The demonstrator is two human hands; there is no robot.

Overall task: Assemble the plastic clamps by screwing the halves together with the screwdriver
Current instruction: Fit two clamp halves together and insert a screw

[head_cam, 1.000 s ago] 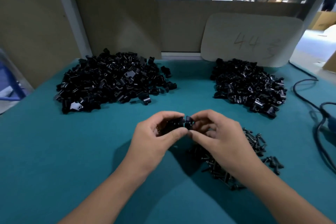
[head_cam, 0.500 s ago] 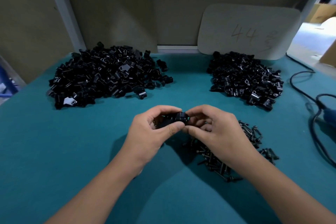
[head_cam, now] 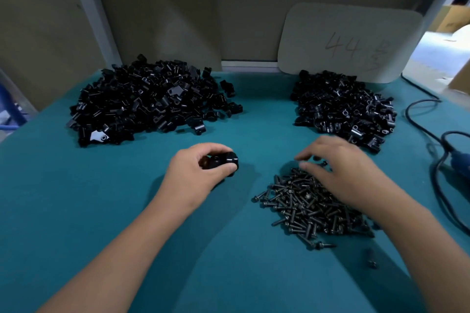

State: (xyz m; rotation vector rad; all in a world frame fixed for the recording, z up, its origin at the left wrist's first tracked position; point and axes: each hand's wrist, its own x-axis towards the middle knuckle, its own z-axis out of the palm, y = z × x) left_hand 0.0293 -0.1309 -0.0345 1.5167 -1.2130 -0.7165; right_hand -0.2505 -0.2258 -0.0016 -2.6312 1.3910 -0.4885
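L hand (head_cam: 195,173) grips a black plastic clamp (head_cam: 220,162) just above the teal mat (head_cam: 76,198), fingers and thumb curled round it. The clamp is glossy black w/ rounded edges; a round hole shows on its upper face, and a rounded end sticks out past the thumb toward the R. Looks like two halves held together, but the seam is too dark to make out. It sits centre-left on the mat, near the front edge of the big heap.

R hand (head_cam: 340,170) is over the top of the screw pile (head_cam: 310,203), palm down, fingers spread loosely and reaching left, tips at or touching the screws. Can't tell whether it pinches one; nothing visible betw. the fingertips. The screws are dark metal w/ flanged heads, lying every which way; a few strays lie off to the lower R.

Two heaps of black clamp parts at the back of the mat: large heap (head_cam: 150,104) on the L, w/ flat lug-shaped pieces, one catching light pale grey at its front-left; smaller heap (head_cam: 343,107) on the R, w/ curved, ring-like pieces. Heaps are well apart from each other.

Behind the R heap a cardboard sign (head_cam: 351,40) w/ rounded corners leans on the wall, "44" handwritten on it. Black cable (head_cam: 417,122) loops along the R edge, running to a blue item (head_cam: 461,162) mostly cut off by the frame.
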